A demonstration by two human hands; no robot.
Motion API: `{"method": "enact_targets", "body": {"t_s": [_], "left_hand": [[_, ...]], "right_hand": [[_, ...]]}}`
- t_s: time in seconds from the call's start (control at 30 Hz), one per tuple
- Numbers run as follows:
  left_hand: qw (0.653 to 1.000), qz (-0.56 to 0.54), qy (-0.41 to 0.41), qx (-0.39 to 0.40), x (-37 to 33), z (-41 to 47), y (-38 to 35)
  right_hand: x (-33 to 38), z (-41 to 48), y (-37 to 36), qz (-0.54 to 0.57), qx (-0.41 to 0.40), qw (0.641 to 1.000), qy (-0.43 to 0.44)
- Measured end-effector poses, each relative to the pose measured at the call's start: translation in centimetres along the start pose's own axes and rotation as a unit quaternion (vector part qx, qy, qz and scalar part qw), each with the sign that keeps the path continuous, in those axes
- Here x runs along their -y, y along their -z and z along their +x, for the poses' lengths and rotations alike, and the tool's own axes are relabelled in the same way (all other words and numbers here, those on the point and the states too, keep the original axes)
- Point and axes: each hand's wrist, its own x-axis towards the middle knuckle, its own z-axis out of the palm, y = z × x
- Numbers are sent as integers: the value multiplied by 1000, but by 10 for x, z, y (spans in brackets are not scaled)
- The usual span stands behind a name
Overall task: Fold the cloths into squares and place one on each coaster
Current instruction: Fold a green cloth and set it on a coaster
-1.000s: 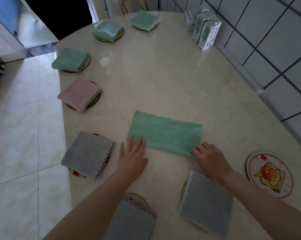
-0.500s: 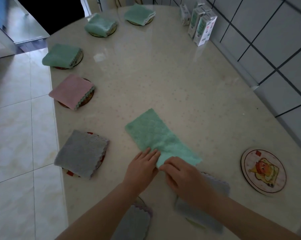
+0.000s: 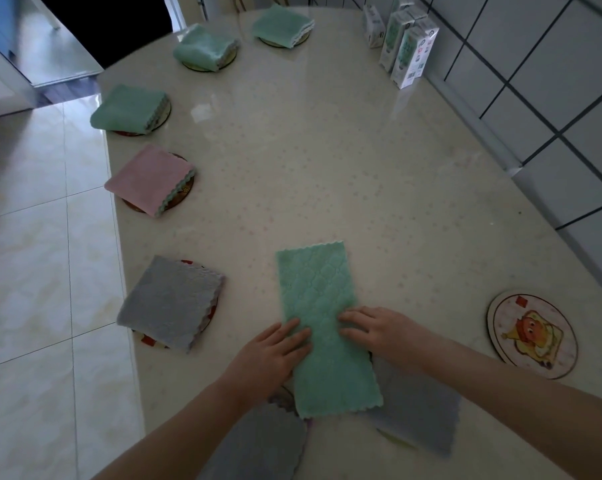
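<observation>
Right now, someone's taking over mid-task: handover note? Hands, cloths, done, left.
Hands: left hand open, fingers flat on the left edge of the green cloth; right hand open, fingers on its right edge.
Things: the green cloth is folded to a long strip on the table, pointing away from the person.
Done: seven folded cloths sit on coasters, three green, one pink, three grey.
Left: fold the strip into a square and place it on the bare coaster at right.

The left hand and right hand lie palm down, near each other, fingers straight and slightly spread, fingertips angled toward one another
</observation>
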Motion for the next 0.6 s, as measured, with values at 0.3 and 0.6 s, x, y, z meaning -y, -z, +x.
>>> {"method": "enact_targets", "body": {"t_s": [0.3, 0.6], "left_hand": [[995, -67, 1, -77, 8, 1, 1], [940, -249, 224, -62, 21, 22, 30]], "right_hand": [[-15, -8, -11, -6, -46, 998, 38], [-16, -4, -1, 157, -69, 983, -71]]}}
